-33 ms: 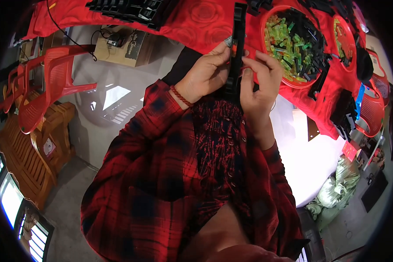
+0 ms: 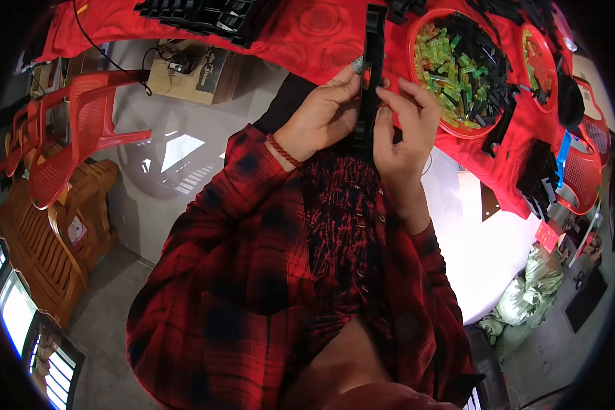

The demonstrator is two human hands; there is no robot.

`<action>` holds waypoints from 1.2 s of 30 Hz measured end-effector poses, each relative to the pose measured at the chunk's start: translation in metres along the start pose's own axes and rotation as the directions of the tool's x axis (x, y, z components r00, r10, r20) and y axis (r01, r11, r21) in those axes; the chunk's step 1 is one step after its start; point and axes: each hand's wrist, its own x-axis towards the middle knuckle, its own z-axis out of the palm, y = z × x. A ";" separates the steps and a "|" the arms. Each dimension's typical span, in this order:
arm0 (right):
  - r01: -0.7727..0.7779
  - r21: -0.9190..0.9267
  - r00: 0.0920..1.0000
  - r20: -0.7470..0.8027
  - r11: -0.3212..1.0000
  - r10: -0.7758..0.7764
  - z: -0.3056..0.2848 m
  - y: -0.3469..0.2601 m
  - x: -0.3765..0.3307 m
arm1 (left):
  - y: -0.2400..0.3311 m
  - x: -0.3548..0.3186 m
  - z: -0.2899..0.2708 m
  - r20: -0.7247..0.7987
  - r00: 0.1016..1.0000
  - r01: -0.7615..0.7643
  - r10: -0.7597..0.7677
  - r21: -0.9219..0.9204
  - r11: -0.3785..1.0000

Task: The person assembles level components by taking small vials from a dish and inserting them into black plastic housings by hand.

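Observation:
A long, narrow black plastic strip (image 2: pixel 372 58) stands lengthwise in front of my chest, reaching over the table edge. My left hand (image 2: pixel 329 113), with a red bead bracelet at the wrist, is closed on the strip from its left side. A small orange-red spot and a speckled grey bit show by its fingertips; what they are I cannot make out. My right hand (image 2: pixel 410 126) has its fingers bent against the strip's right edge, thumb below the index finger. Any small part between those fingertips is hidden. Right of this hand, a round red basket (image 2: pixel 413 65) holds yellow-green translucent pieces and black pieces.
A red cloth (image 2: pixel 314 31) covers the table. Black plastic parts (image 2: pixel 201 17) lie at its far left. Another red basket (image 2: pixel 545 96) stands farther right. Red plastic chairs (image 2: pixel 89 113) and a wooden bench (image 2: pixel 44 232) are on the left; a cardboard box (image 2: pixel 219 78) sits beneath the table edge.
My right hand's fingers and thumb have shifted very slightly left along the strip. My left hand and the strip look unmoved.

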 end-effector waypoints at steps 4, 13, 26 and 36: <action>0.063 -0.080 0.996 0.060 0.995 -0.059 0.003 0.001 -0.001 | 0.001 0.000 0.002 0.024 1.000 -0.014 0.013 0.015 1.000; 0.144 -0.279 0.983 0.154 0.949 -0.104 0.007 -0.006 -0.004 | -0.001 0.000 0.002 -0.004 0.999 -0.041 0.041 0.005 0.999; -0.179 0.065 0.959 0.236 0.982 0.159 0.000 0.005 -0.002 | -0.001 0.001 0.015 -0.190 0.968 -0.137 0.166 0.159 0.978; -0.447 0.583 0.870 0.105 0.679 0.482 0.007 0.004 0.000 | 0.003 0.000 0.004 -0.017 1.000 0.012 -0.011 0.064 0.998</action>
